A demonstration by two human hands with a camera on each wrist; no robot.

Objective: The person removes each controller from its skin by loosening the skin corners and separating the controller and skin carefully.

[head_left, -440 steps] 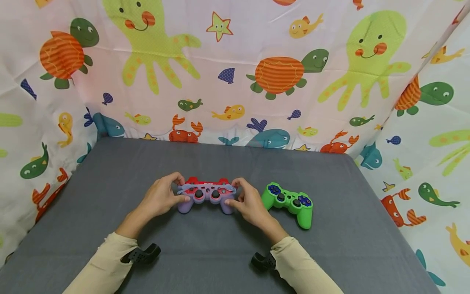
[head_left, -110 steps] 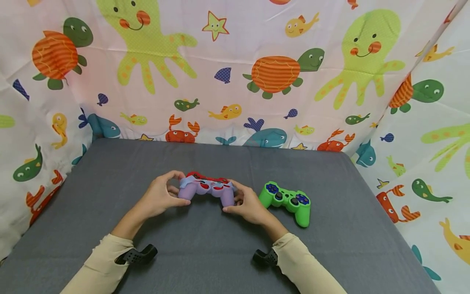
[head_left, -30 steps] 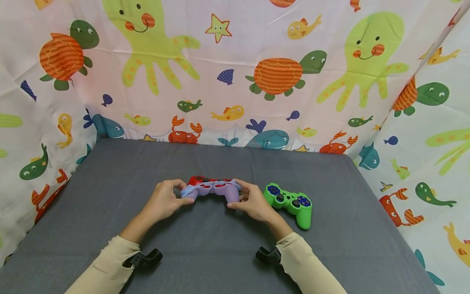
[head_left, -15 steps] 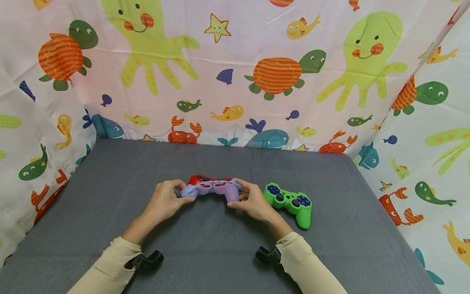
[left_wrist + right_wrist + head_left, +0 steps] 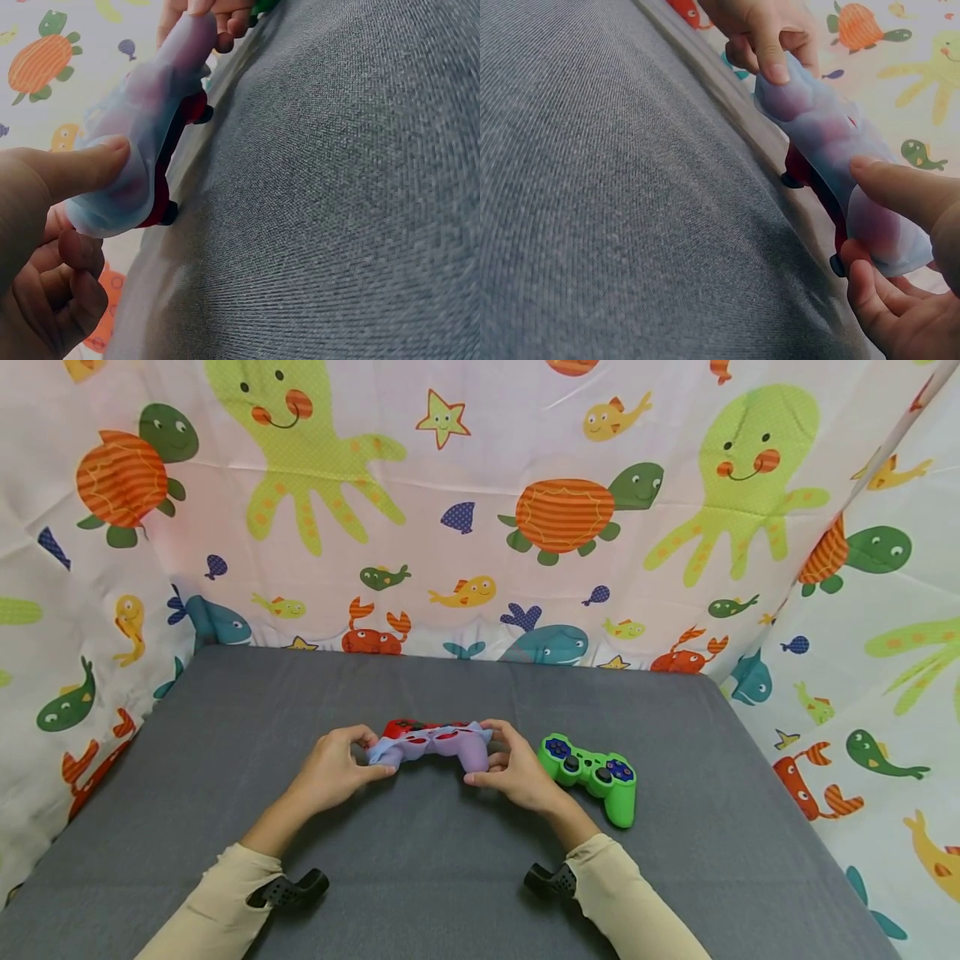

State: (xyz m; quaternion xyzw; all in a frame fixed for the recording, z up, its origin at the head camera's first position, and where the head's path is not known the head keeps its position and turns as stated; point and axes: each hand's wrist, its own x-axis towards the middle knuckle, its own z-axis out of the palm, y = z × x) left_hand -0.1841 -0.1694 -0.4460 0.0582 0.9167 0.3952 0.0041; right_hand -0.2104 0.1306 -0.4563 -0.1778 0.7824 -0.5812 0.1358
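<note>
Held in both hands is a red game controller (image 5: pixel 401 727) with a translucent purple silicone cover (image 5: pixel 457 747) stretched over part of it. My left hand (image 5: pixel 330 768) grips the left end, thumb on the cover. My right hand (image 5: pixel 523 775) grips the right end with its thumb on the right handle and fingers at the cover's upper edge. In the left wrist view, the cover (image 5: pixel 139 112) wraps the handles, and the red body with black thumbsticks shows along one side. The right wrist view shows the cover (image 5: pixel 821 131) between both hands. Some fingertips are hidden.
A green game controller (image 5: pixel 588 770) with blue buttons lies on the grey cloth-covered table (image 5: pixel 420 877), just right of my right hand. Printed sea-animal curtains (image 5: pixel 465 552) stand behind and at the sides of the table.
Compared with the oldest frame, the held controller has tipped, and its thumbsticks no longer show from the head. Within the last half second, my right fingers have risen slightly at the cover's edge.
</note>
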